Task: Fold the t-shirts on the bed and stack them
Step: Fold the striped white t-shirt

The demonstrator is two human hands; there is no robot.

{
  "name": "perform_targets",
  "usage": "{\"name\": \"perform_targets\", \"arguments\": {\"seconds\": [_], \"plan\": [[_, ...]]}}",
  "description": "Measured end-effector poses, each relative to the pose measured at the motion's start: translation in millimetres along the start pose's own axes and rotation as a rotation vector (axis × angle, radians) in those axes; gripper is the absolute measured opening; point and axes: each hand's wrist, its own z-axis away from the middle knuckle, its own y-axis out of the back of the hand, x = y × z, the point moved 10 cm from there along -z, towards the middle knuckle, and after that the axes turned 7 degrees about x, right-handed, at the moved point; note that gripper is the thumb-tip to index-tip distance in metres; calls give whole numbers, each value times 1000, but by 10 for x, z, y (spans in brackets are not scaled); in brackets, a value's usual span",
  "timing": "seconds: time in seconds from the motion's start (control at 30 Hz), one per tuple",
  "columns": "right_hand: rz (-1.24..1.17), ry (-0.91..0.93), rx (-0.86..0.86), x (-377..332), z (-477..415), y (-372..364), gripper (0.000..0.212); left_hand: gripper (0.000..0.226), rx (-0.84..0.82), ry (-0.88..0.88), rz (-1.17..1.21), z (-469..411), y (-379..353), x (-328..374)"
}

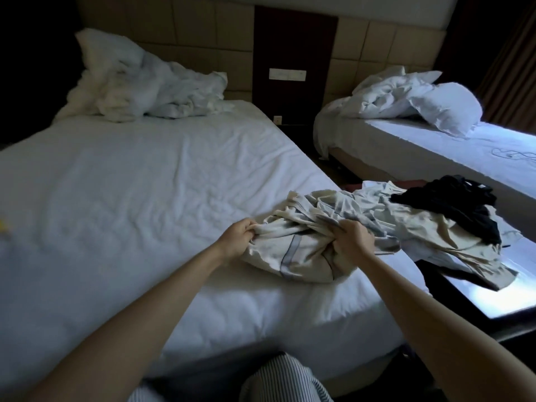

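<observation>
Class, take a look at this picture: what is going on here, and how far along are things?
A person grips a crumpled cream t-shirt with both the left hand and the right hand at the right edge of the bed. More unfolded clothes, a black garment on top, lie heaped on the dark table beside it. No folded stack shows yet.

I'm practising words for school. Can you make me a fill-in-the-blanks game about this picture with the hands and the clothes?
1. The left hand and right hand both grip a cream t-shirt lying on the ____.
2. The garment on top of the clothes pile on the right is ____ in colour.
3. The person's trousers have thin ____.
Missing words: bed; black; stripes.
</observation>
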Motion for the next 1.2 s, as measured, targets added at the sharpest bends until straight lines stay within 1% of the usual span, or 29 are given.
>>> {"name": "perform_targets", "arguments": {"seconds": [0.07,0.1,0.13,0.17,0.2,0.23,0.27,0.3,0.33,0.37,0.43,0.47,0.5,0.53,0.57,0.6,0.63,0.67,0.7,0.73,0.8,0.9,0.93,0.97,1.03,1.07,1.1,1.13,1.2], "plan": [[-169,67,-3,-252,165,-31,28,22,84,16,-77,53,299,-57],[-232,156,-13,-439,289,-43,29,20,96,21,-141,77,398,-84],[-242,298,-17,-690,461,-33,30,19,80,37,-220,119,464,-105],[-217,441,-36,-910,663,-82,31,22,50,55,-324,159,497,-149],[-156,550,-70,-1077,884,-166,29,32,36,44,-467,212,535,-156],[-70,623,-112,-1169,1080,-295,29,48,42,-12,-622,254,567,-115],[18,649,-145,-1214,1264,-387,37,62,47,-106,-728,305,547,1],[89,646,-147,-1178,1389,-464,44,72,40,-245,-768,371,468,182],[121,629,-124,-1112,1463,-499,43,77,6,-397,-774,460,334,382],[110,627,-91,-1080,1518,-475,35,77,-54,-532,-785,550,158,534],[2,615,-30,-1025,1524,-355,20,67,-227,-685,-931,712,-248,648],[-40,630,-60,-1055,1528,-301,20,60,-301,-718,-1052,766,-419,635],[-48,651,-100,-1082,1514,-258,29,50,-332,-746,-1167,794,-535,626],[-36,623,-159,-1051,1474,-237,45,40,-323,-757,-1258,801,-587,648],[-5,533,-224,-947,1423,-228,65,33,-290,-757,-1322,778,-589,679],[77,449,-264,-801,1370,-215,78,29,-254,-754,-1372,758,-562,710],[221,419,-261,-670,1332,-193,80,29,-224,-751,-1414,745,-515,721],[378,426,-225,-587,1306,-137,69,30,-201,-737,-1454,743,-448,719],[505,457,-203,-557,1301,-81,52,32,-189,-705,-1483,741,-366,687],[559,498,-199,-558,1293,-66,38,34,-216,-643,-1497,756,-283,620],[502,479,-245,-555,1271,-7,31,44,-348,-457,-1414,843,-168,432],[254,339,-255,-491,1164,41,37,61,-598,-98,-1075,999,-168,174],[197,299,-244,-469,1135,21,38,63,-635,-11,-967,1036,-194,182],[158,239,-237,-443,1102,-10,38,62,-662,40,-917,1063,-227,218],[128,123,-251,-434,1072,-88,39,55,-695,30,-981,1083,-295,323],[145,112,-271,-464,1066,-144,34,52,-685,-1,-1039,1066,-318,370],[151,120,-279,-516,1068,-167,24,51,-656,-30,-1081,1037,-331,407],[134,145,-270,-564,1055,-169,15,48,-606,-63,-1097,986,-332,439],[23,241,-327,-655,1114,-160,14,37,-397,-215,-1080,797,-298,582]]}}
